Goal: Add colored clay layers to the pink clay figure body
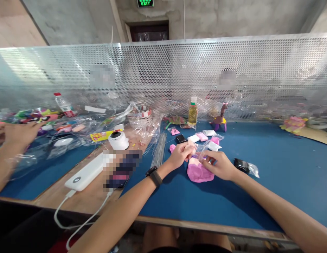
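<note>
My left hand, with a dark watch on its wrist, is closed around a pale pink lump of clay. Across from it, my right hand pinches a clear plastic bag that reaches toward the pale lump. Whether the lump is still partly inside the bag I cannot tell. Below both hands a large pink mass of clay lies on the blue mat, with a paler patch on its top. A small pink ball of clay rests just behind my left hand.
Small clay packets and a black block lie behind my hands. Thin wires lie left, a black packet right. A yellow liquid bottle stands near the perforated screen. At far left, another person's hand reaches in.
</note>
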Action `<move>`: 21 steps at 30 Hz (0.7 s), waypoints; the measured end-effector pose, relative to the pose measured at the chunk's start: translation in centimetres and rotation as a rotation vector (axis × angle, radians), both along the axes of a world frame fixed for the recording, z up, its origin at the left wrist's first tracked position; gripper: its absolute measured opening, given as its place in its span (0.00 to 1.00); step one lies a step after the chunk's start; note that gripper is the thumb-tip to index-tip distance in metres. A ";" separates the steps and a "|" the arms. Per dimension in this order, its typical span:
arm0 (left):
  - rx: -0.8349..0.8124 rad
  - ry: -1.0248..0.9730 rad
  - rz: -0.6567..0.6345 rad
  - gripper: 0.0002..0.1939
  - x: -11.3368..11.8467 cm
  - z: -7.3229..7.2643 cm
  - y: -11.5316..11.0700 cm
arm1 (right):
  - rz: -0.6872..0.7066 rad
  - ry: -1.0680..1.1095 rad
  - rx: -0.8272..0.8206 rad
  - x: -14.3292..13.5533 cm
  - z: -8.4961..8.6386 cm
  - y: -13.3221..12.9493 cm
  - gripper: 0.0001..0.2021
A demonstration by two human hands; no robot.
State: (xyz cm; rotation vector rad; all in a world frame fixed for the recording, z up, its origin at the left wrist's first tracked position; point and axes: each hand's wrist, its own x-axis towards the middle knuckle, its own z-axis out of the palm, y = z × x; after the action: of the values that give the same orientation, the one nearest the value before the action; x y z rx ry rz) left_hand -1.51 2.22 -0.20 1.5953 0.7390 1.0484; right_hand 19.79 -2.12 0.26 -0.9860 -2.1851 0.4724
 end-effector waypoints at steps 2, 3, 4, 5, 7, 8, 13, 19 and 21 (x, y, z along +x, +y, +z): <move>0.016 0.008 0.006 0.17 0.0 -0.1 0.1 | 0.001 0.009 -0.045 -0.1 0.0 -0.1 0.17; 0.026 0.015 0.012 0.18 0.0 -0.2 0.1 | 0.003 -0.004 -0.060 -0.1 0.0 -0.1 0.20; 0.036 0.023 0.019 0.18 0.0 -0.3 0.1 | 0.009 -0.017 -0.071 -0.1 -0.1 -0.1 0.22; 0.048 0.033 0.027 0.18 0.0 -0.3 0.2 | 0.016 -0.026 -0.082 0.0 -0.1 0.0 0.23; 0.070 0.054 0.037 0.17 0.0 -0.4 0.2 | 0.020 -0.011 -0.100 0.1 0.0 0.0 0.21; 0.081 0.062 0.038 0.17 -0.1 -0.5 0.1 | 0.016 0.010 -0.109 0.2 0.0 0.1 0.19; 0.115 0.083 0.039 0.17 -0.1 -0.5 0.1 | -0.009 0.111 -0.145 0.2 0.1 0.1 0.13; 0.149 0.100 0.047 0.16 -0.3 -0.6 0.1 | 0.034 0.011 -0.183 0.1 0.7 -0.2 0.14; 0.166 0.101 0.037 0.16 -0.3 -0.6 0.1 | 0.022 0.054 -0.222 0.1 0.9 -0.3 0.17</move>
State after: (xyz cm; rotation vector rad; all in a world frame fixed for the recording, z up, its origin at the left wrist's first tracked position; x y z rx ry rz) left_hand -1.81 2.35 -0.78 1.7931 0.7682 1.0849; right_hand 19.88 -2.38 1.15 -1.0532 -2.1300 0.7563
